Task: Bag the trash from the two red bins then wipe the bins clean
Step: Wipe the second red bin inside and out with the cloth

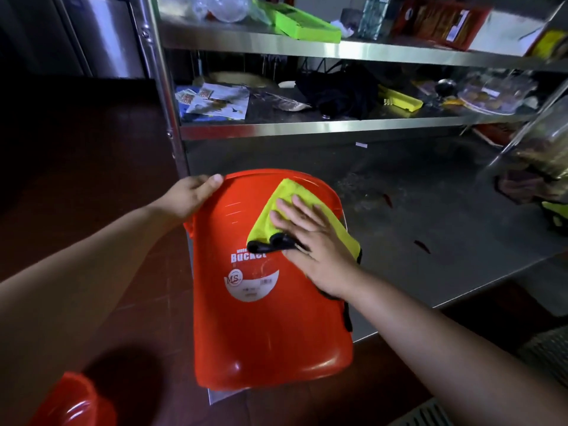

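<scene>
2 red bins show in the view: 1 bin lies tipped on its side at the corner of the steel table, and a second bin shows only in part at the lower left, on the dark floor. The left hand grips the far rim of the tipped bin, fingers curled over the edge. The right hand lies flat with straight fingers and presses a yellow cloth against the outer wall; it does not grip the cloth.

To do this wipe well, I think the left hand should keep the rim firm so the bin does not roll, while the right hand moves the cloth in long strokes from rim to base, then turns the bin for the next side. The black handle lies under the palm and could catch the cloth.

The bin is glossy orange-red plastic with a white round label reading "Bucket". The wall looks smooth and the inside is not visible from here.
</scene>
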Demonstrator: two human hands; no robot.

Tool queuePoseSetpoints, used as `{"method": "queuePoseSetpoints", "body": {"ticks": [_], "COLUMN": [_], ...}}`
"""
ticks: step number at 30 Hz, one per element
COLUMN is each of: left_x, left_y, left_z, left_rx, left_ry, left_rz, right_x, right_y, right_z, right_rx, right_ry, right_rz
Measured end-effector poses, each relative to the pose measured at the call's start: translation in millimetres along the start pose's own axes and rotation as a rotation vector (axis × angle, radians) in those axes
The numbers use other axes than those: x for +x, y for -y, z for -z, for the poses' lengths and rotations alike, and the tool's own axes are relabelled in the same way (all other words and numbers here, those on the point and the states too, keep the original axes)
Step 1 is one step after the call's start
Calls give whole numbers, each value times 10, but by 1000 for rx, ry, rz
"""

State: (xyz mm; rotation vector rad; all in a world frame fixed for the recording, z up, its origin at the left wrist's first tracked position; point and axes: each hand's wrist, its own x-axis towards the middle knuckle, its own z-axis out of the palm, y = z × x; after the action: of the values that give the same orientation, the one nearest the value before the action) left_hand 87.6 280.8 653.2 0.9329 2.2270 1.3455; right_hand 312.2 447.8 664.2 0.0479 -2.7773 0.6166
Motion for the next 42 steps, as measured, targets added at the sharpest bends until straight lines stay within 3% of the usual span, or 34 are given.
{"method": "queuePoseSetpoints", "body": {"ticks": [5, 10, 17, 25, 37, 42], "left_x": [103, 179, 266, 306, 370, 411], "left_y": [-78, -181, -166, -186, -518, -731], "left_z": [-121, -242, -279, -348, -518, -497], "left_rx": [325, 397, 404, 501, 639, 817], "left_ry": [-113, -94, -64, -163, -180, -129], "left_rz": [-94, -145, -195, -132, -117, -141], "right_x": [-724, -1177, -318, 587, -1137, -1267], "right_y": [280, 301, 15, -313, 81, 150], "right_z": [-81, -112, 24, 239, 198, 133], "right_rx": [-146, -207, -158, -143, -235, -41], "right_ry": [147, 249, 171, 100, 289, 352], "right_rz": [133, 221, 175, -1, 204, 259]}}
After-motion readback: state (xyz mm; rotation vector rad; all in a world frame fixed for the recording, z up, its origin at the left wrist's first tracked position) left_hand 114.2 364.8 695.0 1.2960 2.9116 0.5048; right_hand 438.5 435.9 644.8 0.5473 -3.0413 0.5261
